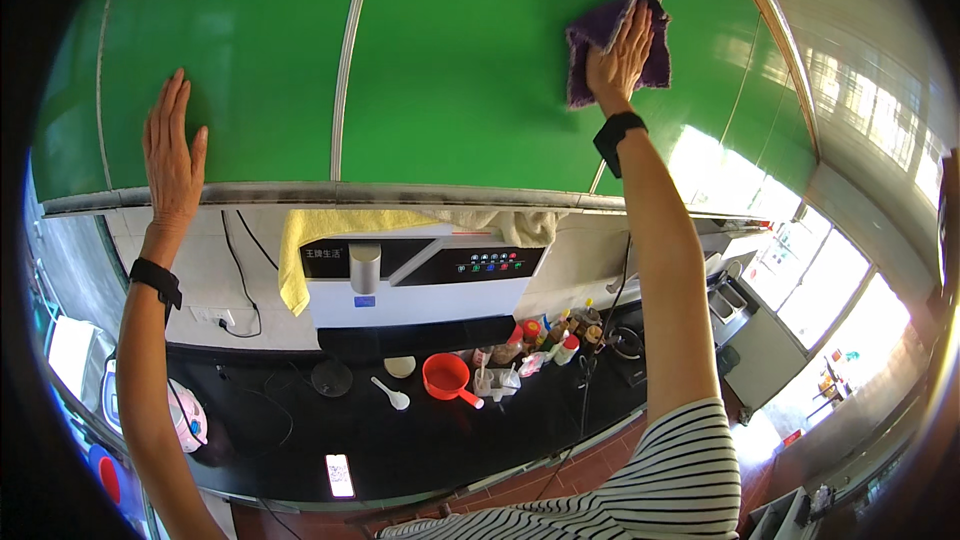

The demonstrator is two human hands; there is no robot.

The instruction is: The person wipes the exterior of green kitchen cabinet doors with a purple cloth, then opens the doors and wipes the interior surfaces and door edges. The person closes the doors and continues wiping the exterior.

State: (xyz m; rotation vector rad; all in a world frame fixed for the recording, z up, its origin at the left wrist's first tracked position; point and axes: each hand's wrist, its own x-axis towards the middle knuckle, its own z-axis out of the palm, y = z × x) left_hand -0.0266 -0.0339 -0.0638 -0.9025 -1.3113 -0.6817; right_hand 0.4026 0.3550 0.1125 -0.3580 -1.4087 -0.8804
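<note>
Green glossy cabinet doors (465, 75) span the upper part of the view, split by pale metal strips. My right hand (621, 56) presses a purple cloth (585, 82) with frayed edges flat against a door at the upper right. One corner of the cloth folds over beside my fingers. At the left, my left hand (172, 142) rests on another green door, palm towards it and holding nothing. Its wrist lies over the cabinet's grey lower edge (420, 195). A dark band circles each wrist.
Below hangs a range hood (420, 300) with a yellow towel (296, 270) draped on it. On the black counter (277, 427) are a red dipper (446, 375), a white spoon (391, 394), a lit phone (340, 475), several bottles (559, 334) and a pink-and-white appliance (189, 416).
</note>
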